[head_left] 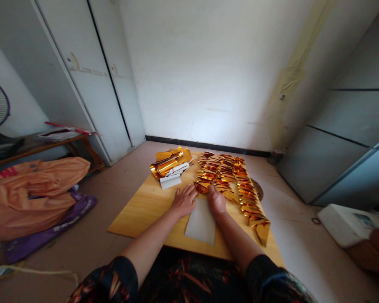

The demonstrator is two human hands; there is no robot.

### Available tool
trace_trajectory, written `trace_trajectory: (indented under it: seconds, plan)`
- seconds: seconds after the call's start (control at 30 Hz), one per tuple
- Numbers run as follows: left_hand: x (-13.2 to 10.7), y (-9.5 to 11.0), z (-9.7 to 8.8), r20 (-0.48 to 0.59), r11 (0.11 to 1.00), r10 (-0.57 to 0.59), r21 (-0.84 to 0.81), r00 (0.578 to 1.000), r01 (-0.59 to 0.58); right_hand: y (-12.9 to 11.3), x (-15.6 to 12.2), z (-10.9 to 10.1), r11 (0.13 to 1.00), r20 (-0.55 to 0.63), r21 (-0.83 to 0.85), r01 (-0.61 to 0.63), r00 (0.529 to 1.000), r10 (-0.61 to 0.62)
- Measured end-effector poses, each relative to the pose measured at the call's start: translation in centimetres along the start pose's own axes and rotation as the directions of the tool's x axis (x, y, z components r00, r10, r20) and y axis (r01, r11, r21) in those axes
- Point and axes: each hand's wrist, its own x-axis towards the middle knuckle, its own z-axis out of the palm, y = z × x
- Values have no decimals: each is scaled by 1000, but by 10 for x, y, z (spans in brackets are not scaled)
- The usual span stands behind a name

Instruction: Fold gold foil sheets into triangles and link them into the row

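A sheet of foil paper (201, 223) lies pale side up on the wooden table between my forearms, its far end between my hands. My left hand (185, 201) rests flat with fingers stretched along the sheet's left edge. My right hand (217, 200) is closed at the far right of the sheet, fingers curled against the paper; its fingertips are partly hidden. A shiny gold folded piece (202, 187) shows just beyond and between the hands; whether it joins the sheet I cannot tell. Rows of folded gold foil pieces (244, 189) cover the table's right side.
Loose gold foil sheets (170, 162), some pale side up, lie in a pile at the back left of the wooden table (139, 210). An orange cloth or bag (34, 193) is on the floor at left. A white box (345, 225) stands on the right. Behind is a wall.
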Motion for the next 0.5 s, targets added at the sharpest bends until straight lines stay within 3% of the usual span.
trace_trajectory:
  seconds: [0.27, 0.5]
  plan:
    - [-1, 0, 2, -41, 999, 27, -31, 999, -28, 0, -1, -1, 1000, -29, 19, 19, 999, -18]
    - [-7, -4, -1, -244, 994, 72, -65, 967, -91, 5, -2, -4, 975, -80, 217, 44, 996, -28]
